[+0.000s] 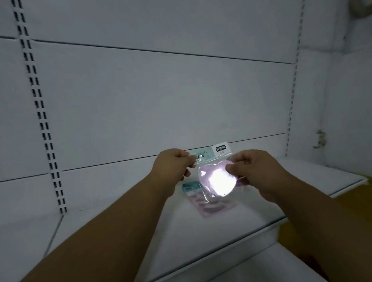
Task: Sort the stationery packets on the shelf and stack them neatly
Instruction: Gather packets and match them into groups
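Observation:
Both hands hold one clear packet point(215, 180) above the white shelf point(164, 239). It has a pale green header card and a pink heart-shaped item inside, washed out by glare. My left hand point(171, 165) pinches its top left corner. My right hand point(251, 169) grips its right edge. Beneath it, a second similar packet point(208, 206) lies flat on the shelf, partly hidden by the held one.
A white back panel point(157, 99) rises behind the shelf, with slotted uprights at the left point(41, 118) and right point(292, 96). A brown cardboard box point(346, 214) sits at the lower right, past the shelf's front edge. A lower white ledge point(230, 268) runs below.

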